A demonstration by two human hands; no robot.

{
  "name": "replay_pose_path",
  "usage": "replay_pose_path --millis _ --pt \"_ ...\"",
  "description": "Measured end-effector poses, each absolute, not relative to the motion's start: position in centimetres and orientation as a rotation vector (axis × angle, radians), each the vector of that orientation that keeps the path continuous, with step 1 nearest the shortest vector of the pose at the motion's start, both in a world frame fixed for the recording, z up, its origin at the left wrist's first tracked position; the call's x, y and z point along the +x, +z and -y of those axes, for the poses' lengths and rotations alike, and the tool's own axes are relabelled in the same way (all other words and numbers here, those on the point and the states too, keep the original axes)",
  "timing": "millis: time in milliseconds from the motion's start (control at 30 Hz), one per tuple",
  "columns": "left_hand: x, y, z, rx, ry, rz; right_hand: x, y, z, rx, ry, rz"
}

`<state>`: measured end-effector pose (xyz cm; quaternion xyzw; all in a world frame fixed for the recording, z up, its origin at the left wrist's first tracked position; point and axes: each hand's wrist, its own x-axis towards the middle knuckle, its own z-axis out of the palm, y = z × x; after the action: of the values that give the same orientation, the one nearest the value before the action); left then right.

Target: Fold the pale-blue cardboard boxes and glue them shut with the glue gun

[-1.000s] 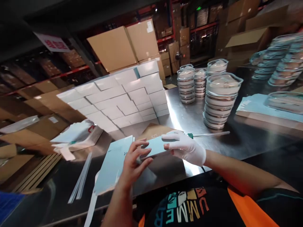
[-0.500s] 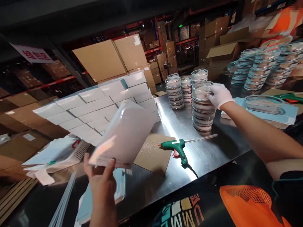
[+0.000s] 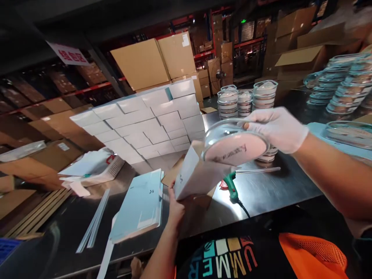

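Note:
My bare left hand (image 3: 175, 207) holds a pale, opened carton box (image 3: 197, 176) by its lower corner, mouth tilted up toward the right. My right hand (image 3: 277, 128), in a white glove, grips a round clear plastic container (image 3: 235, 143) with pinkish contents and dark writing on its face. The container sits tilted right at the box's open top, touching or just above it. A green glue gun (image 3: 231, 186) lies on the steel table (image 3: 270, 190) just behind the box.
A stack of flat light-blue cartons (image 3: 141, 205) lies left of my left hand. A wall of white boxes (image 3: 145, 120) stands behind. Stacks of round containers (image 3: 245, 99) fill the back right. Clear glue sticks (image 3: 94, 221) lie at the left.
My right hand took a round container off the stack and brought it left and down to the box. My left hand lowered the box from a raised position toward the table.

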<state>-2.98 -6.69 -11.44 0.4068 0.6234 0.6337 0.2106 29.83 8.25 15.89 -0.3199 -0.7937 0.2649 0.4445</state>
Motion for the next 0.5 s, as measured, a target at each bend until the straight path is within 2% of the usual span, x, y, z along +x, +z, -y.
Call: replay_pose_path --millis 67,133,200,300,433,500 --pt "-1.9 -13.1 6.9 1.109 1.675 -1.701 27.5 13.9 -6.5 -0.710 0.658 2.207" --pt "-0.9 -14.4 7.2 1.133 1.588 -1.709 26.0 11.8 -5.5 -0.644 0.496 2.357" --pt "-0.2 -15.1 7.5 1.207 1.488 -1.776 25.5 9.5 -5.1 -0.576 0.417 2.335" --pt "0.2 -15.5 7.9 1.372 1.375 -1.911 26.4 4.7 -4.9 -0.509 0.509 2.192" --pt "0.3 -16.0 8.3 1.358 1.421 -1.897 26.5 -3.2 -3.6 -0.529 0.613 2.094" --pt "0.2 -15.9 8.6 1.347 1.575 -1.813 25.4 -5.9 -2.5 -0.528 0.642 2.040"
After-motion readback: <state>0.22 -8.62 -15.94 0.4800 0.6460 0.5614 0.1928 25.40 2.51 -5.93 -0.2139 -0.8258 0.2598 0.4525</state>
